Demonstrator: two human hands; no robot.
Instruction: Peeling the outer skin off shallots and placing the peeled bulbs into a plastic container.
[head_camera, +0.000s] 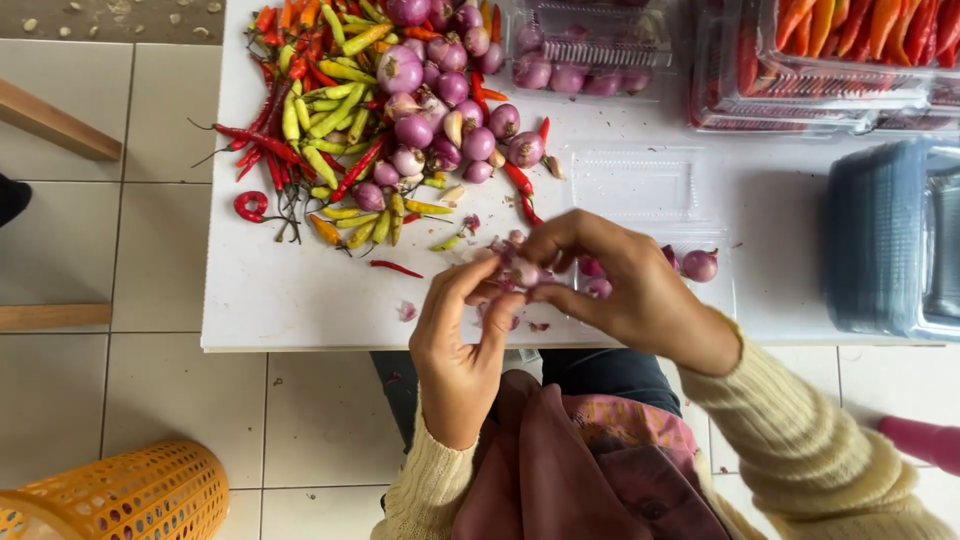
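Observation:
My left hand (455, 345) and my right hand (620, 285) meet over the front edge of the white table (290, 300). Together they pinch a small purple shallot (522, 272), the fingertips closed on its skin. Loose bits of shallot peel (408, 311) lie on the table below. Under my right hand sits a clear plastic tray (640, 190) with a few peeled shallots (699, 265) in it. A heap of purple shallots (440, 100) lies further back, next to a pile of red, green and yellow chilies (320, 120).
Clear boxes of shallots (590, 50) and red chilies (840, 50) stand at the back. A stack of blue-tinted trays (890, 240) is at the right. An orange perforated basket (120, 495) stands on the tiled floor at lower left. A pink object (925, 440) shows at the right edge.

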